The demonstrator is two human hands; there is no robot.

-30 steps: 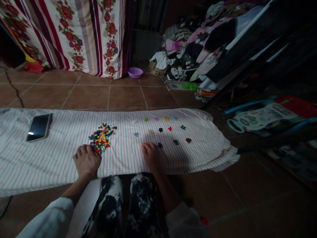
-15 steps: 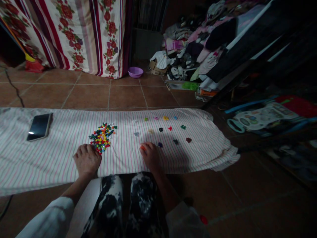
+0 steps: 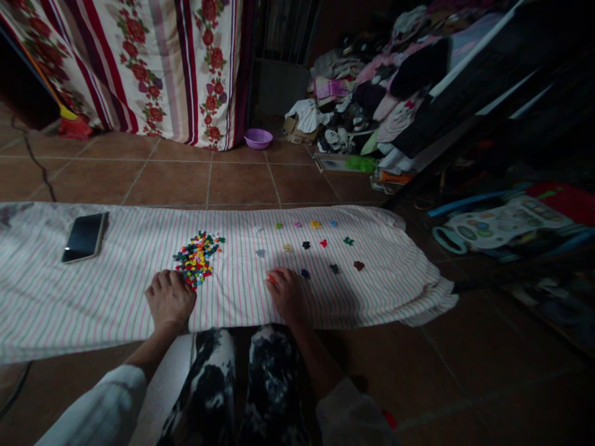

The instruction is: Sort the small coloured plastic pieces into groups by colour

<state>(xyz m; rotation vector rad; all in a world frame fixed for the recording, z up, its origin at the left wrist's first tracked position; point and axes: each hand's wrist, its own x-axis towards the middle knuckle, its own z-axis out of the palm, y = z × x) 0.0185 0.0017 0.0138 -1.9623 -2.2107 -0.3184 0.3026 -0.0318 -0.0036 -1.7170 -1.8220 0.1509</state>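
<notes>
A heap of tiny multicoloured plastic pieces (image 3: 199,257) lies on the striped cloth. At its near left edge rests my left hand (image 3: 170,300), palm down, with fingers loosely bent and nothing visible in them. My right hand (image 3: 288,294) is low over the cloth, its fingers closed around small orange pieces (image 3: 272,280) that are partly hidden. Around it lie little single-colour clusters: a dark blue cluster (image 3: 305,273) beside the fingers, a grey one (image 3: 261,253), a beige one (image 3: 287,248), a black one (image 3: 305,245), a red one (image 3: 324,243) and a brown one (image 3: 359,266).
The striped cloth (image 3: 125,279) covers a long narrow surface in front of my knees. A phone (image 3: 85,237) lies at the left. Yellow (image 3: 315,224) and green (image 3: 348,241) clusters sit farther back. On the tiled floor beyond stand a purple basin (image 3: 258,139) and piled clothes (image 3: 367,93).
The whole view has shifted slightly, so everything appears a little farther right. Both hands keep their places on the cloth, the right one still at the orange pieces.
</notes>
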